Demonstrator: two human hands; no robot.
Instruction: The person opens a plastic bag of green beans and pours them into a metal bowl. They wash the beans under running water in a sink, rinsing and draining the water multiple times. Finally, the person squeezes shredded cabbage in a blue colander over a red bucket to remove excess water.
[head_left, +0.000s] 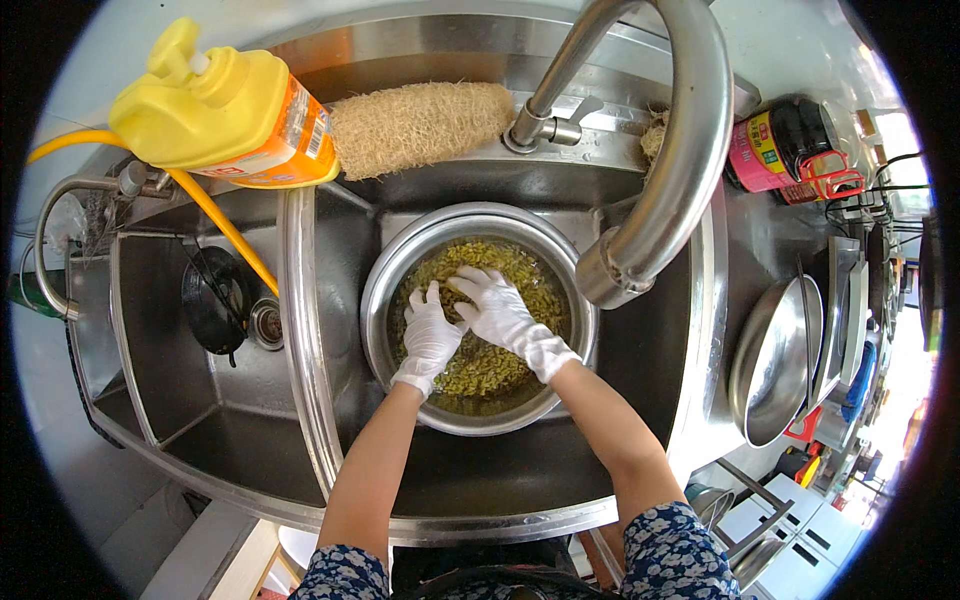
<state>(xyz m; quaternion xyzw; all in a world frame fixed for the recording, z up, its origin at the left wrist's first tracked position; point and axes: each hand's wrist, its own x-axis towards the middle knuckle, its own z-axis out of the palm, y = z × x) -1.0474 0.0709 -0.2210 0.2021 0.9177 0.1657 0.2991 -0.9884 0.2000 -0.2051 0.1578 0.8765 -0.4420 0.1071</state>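
A round steel basin [374,300] stands in the middle sink bowl. In it, small yellow-green chopped-looking pieces [490,372] lie in water; their exact kind is hard to make out. Both my hands wear thin white gloves and are in the basin. My left hand [431,335] reaches down with bent fingers apart, fingertips among the pieces. Beside it, slightly farther away, my right hand [500,312] stretches its fingers over the pieces, close to the left thumb. Neither hand shows a lifted object. What lies beneath the palms is hidden.
A curved steel faucet [690,150] arches over the basin's right side. A yellow pump bottle [215,120] and a loofah [420,125] sit on the back ledge. The left bowl holds a black pan [214,300] and a yellow hose [225,228]. A steel wok [775,362] stands at right.
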